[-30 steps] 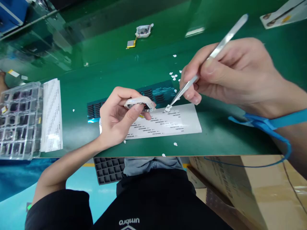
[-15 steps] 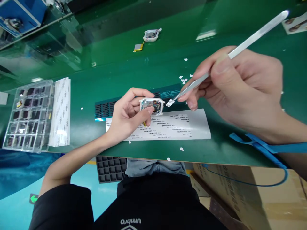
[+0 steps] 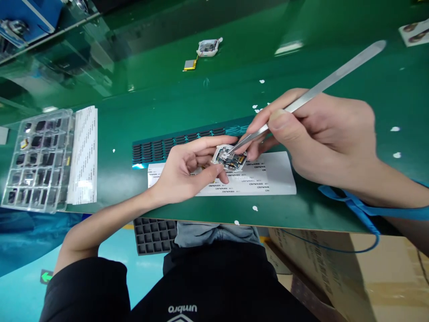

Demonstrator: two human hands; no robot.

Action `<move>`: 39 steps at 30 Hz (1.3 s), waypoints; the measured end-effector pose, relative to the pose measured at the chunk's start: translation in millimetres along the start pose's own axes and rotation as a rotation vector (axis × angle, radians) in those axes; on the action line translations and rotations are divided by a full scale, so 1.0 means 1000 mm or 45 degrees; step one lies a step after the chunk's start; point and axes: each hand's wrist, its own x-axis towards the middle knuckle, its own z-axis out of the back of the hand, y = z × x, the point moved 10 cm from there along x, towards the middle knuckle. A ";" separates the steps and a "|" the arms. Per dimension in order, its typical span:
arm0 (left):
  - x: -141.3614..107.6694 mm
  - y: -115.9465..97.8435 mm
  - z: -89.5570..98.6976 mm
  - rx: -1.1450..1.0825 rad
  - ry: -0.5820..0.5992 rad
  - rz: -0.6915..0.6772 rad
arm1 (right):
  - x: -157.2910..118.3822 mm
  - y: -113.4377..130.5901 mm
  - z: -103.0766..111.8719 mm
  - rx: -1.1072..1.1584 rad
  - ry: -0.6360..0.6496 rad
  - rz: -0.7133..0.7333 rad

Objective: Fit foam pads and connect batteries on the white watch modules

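Observation:
Between the thumb and fingers of my left hand [image 3: 187,172] is a white watch case [image 3: 237,163], its circuit board facing up. Metal tweezers [image 3: 313,91] are gripped in my right hand [image 3: 321,134], pen-like, with their tips down on the board's left part. A small white piece at the tips is mostly hidden, and I cannot tell whether the tweezers still pinch it. Both hands are above a white printed backing sheet [image 3: 281,176]. Behind it lies a teal sheet with rows of black strips [image 3: 152,150].
A clear compartment box [image 3: 40,158] with small parts stands at the left beside white printed sheets [image 3: 83,156]. Farther back lie another watch case [image 3: 208,48] and its yellow-edged battery [image 3: 190,65]. Small white stickers dot the green table. A blue strap [image 3: 355,201] with a cord circles my right wrist.
The tweezers have come left and down, bringing the small white piece from beside the case onto its board. My left hand has shifted the case right and tilted it.

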 end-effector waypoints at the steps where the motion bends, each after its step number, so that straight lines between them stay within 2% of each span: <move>1: 0.000 0.000 0.000 -0.005 -0.002 -0.012 | 0.000 0.000 0.001 -0.001 -0.003 -0.003; 26: -0.001 0.004 -0.004 -0.046 0.025 -0.082 | -0.002 -0.008 -0.001 -0.048 0.008 -0.138; 39: -0.002 0.005 -0.003 -0.047 0.002 -0.080 | -0.004 0.000 -0.001 -0.219 0.029 -0.044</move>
